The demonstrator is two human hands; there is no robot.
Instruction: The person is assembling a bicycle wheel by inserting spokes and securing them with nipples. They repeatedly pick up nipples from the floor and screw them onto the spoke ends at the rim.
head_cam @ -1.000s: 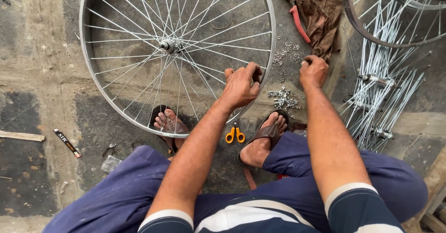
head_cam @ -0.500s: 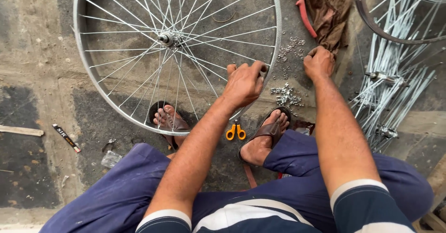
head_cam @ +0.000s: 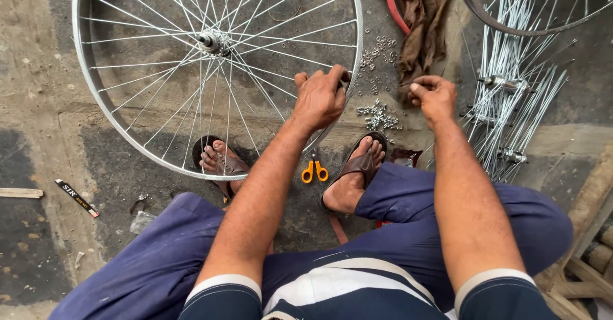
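A silver spoked bicycle wheel [head_cam: 115, 122] lies flat on the concrete floor before me, its hub [head_cam: 207, 40] near the top middle. My left hand [head_cam: 319, 96] grips the rim at the wheel's right side, fingers curled over it. My right hand [head_cam: 434, 96] hovers to the right of the wheel, above a small pile of spoke nipples [head_cam: 378, 116], fingers pinched on something small that I cannot make out. My sandalled feet [head_cam: 357, 167] rest under and beside the wheel.
Orange-handled scissors [head_cam: 314, 172] lie between my feet. A brown rag [head_cam: 424, 14] and a red-handled tool [head_cam: 394, 7] sit at top middle. Loose spokes and hubs [head_cam: 511, 103] and another rim [head_cam: 504, 23] fill the right. A small black stick [head_cam: 76, 197] lies at left.
My left hand stays on the rim at the wheel's right side. My right hand has drawn a little away from the wheel, with its fingers pinched.
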